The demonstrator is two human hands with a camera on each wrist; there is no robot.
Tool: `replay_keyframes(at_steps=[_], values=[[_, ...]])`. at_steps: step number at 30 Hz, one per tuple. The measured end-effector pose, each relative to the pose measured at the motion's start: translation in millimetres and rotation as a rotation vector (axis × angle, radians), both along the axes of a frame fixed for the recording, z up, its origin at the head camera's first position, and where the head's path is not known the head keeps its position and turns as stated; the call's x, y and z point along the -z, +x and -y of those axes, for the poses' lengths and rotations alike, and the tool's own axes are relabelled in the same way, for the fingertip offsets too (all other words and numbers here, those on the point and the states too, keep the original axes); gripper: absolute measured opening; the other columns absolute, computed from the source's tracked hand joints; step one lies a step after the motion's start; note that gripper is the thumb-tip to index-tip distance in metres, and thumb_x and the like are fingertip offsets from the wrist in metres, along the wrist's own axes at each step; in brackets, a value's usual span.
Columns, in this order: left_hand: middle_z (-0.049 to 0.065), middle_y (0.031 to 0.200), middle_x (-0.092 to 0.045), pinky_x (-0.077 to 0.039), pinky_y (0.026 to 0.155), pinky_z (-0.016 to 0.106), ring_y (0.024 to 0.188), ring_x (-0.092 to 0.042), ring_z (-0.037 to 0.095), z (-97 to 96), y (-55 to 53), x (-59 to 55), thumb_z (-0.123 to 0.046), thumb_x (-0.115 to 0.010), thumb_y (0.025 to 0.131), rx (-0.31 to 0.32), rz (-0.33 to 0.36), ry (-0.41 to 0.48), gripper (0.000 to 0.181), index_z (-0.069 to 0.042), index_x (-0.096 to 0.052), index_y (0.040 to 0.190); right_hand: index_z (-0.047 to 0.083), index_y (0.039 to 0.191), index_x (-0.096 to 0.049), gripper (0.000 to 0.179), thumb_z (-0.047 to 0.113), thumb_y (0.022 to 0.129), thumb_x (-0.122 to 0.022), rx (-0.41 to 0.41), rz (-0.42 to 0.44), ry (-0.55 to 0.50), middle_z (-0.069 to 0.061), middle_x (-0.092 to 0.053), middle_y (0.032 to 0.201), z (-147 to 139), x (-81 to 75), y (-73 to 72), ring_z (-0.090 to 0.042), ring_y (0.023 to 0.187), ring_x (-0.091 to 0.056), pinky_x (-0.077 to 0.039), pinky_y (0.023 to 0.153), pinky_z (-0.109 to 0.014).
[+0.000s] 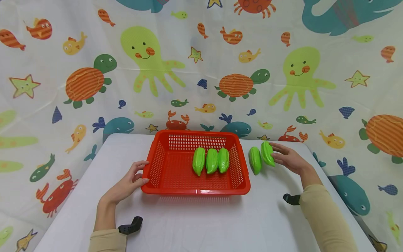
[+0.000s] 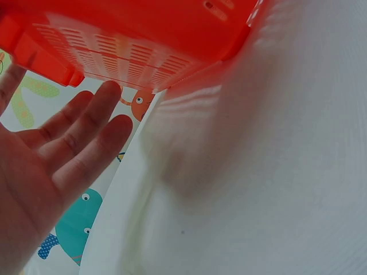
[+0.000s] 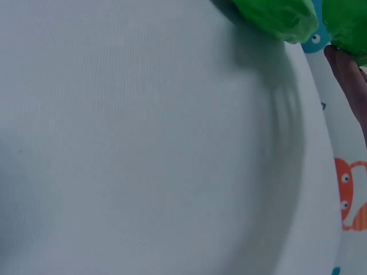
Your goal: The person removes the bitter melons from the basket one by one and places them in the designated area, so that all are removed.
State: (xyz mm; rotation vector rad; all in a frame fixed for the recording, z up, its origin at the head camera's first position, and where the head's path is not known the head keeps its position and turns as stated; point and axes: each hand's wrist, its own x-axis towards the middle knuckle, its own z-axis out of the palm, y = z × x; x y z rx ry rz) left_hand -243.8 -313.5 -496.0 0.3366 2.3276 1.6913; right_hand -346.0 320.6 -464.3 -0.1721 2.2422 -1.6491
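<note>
A red plastic basket (image 1: 196, 191) with slotted walls stands on the white table. Inside it, side by side, lie three shiny green star fruit (image 1: 212, 161). My left hand (image 1: 126, 183) is at the basket's left side, fingertips and thumb right at the rim; in the left wrist view its fingers (image 2: 86, 154) look straight and spread. Right of the basket, another star fruit (image 1: 255, 160) rests on the table. Just beside that one, my right hand (image 1: 291, 159) holds a further star fruit (image 1: 267, 154) by its right side with the fingertips. The right thumb is mostly hidden.
A curtain (image 1: 195, 112) printed with sea animals hangs behind the table and along its sides. The table's white surface (image 1: 201, 227) runs toward me in front of the basket. Dark wrist devices (image 1: 130, 225) stick out from both sleeves.
</note>
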Motion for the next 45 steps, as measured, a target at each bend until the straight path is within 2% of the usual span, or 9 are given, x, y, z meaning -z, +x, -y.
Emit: replay_keyframes(at_steps=[6,10,13,16,20,24,31,45], values=[[0.018,0.153,-0.021,-0.047,0.097,0.056,0.127,-0.046,0.04,0.6,-0.8,1.1,-0.027,-0.063,0.095,0.0,0.002,0.005,0.066,-0.025,-0.024,0.148,0.014,0.156,-0.021,0.067,0.02,0.1,-0.057,0.018,0.042,-0.007,-0.02,-0.013,0.16,-9,8.7,5.7,-0.002,0.116,-0.049,-0.049,0.093,-0.023],[0.017,0.153,-0.021,-0.046,0.098,0.057,0.128,-0.045,0.04,0.4,-0.4,1.5,-0.027,-0.063,0.095,-0.003,0.005,0.002,0.066,-0.026,-0.023,0.148,0.013,0.156,-0.021,0.067,0.02,0.1,-0.057,0.025,0.057,0.016,-0.021,-0.012,0.16,-14,15.9,7.0,-0.01,0.124,-0.046,-0.049,0.094,-0.024],[0.017,0.153,-0.021,-0.046,0.098,0.057,0.128,-0.045,0.041,0.3,-0.1,1.7,-0.027,-0.063,0.095,-0.008,0.007,-0.004,0.066,-0.027,-0.023,0.148,0.013,0.156,-0.022,0.068,0.022,0.099,-0.058,0.022,0.065,0.062,-0.021,-0.013,0.16,-15,19.9,7.2,-0.024,0.134,-0.037,-0.045,0.101,-0.031],[0.017,0.153,-0.02,-0.046,0.097,0.057,0.128,-0.044,0.04,0.5,-0.1,1.9,-0.027,-0.063,0.094,-0.01,0.007,-0.005,0.067,-0.027,-0.023,0.148,0.013,0.155,-0.023,0.069,0.025,0.098,-0.06,0.014,0.067,0.114,-0.02,-0.015,0.16,-14,23.6,6.3,-0.035,0.14,-0.027,-0.038,0.109,-0.045],[0.016,0.153,-0.02,-0.046,0.097,0.056,0.128,-0.044,0.04,0.9,-0.1,2.1,-0.028,-0.064,0.094,-0.01,0.003,-0.007,0.068,-0.027,-0.023,0.148,0.015,0.155,-0.026,0.071,0.029,0.095,-0.064,0.015,0.05,0.183,-0.019,-0.016,0.16,-13,27.5,4.7,-0.04,0.141,-0.022,-0.027,0.112,-0.057],[0.016,0.154,-0.02,-0.046,0.097,0.057,0.128,-0.044,0.04,1.0,-0.1,2.7,-0.029,-0.064,0.094,-0.01,0.004,-0.004,0.068,-0.027,-0.023,0.148,0.015,0.155,-0.026,0.074,0.03,0.094,-0.065,0.013,0.044,0.189,-0.02,-0.013,0.16,-13,27.9,4.5,-0.045,0.143,-0.016,-0.021,0.113,-0.06],[0.017,0.153,-0.02,-0.046,0.097,0.056,0.128,-0.044,0.04,0.4,0.8,1.0,-0.03,-0.064,0.094,-0.012,0.007,-0.005,0.068,-0.027,-0.023,0.148,0.015,0.156,-0.02,0.075,0.026,0.096,-0.063,-0.023,0.092,0.133,-0.02,-0.005,0.161,-12,27.5,7.6,-0.043,0.145,-0.01,-0.02,0.113,-0.06],[0.017,0.154,-0.02,-0.045,0.099,0.057,0.129,-0.043,0.04,-1.1,2.5,-1.3,-0.03,-0.063,0.095,-0.011,0.013,-0.017,0.067,-0.027,-0.022,0.148,0.015,0.157,-0.019,0.074,0.026,0.097,-0.061,-0.033,0.083,0.118,-0.017,-0.005,0.162,-14,24.4,9.6,-0.04,0.145,-0.011,-0.017,0.114,-0.06]])
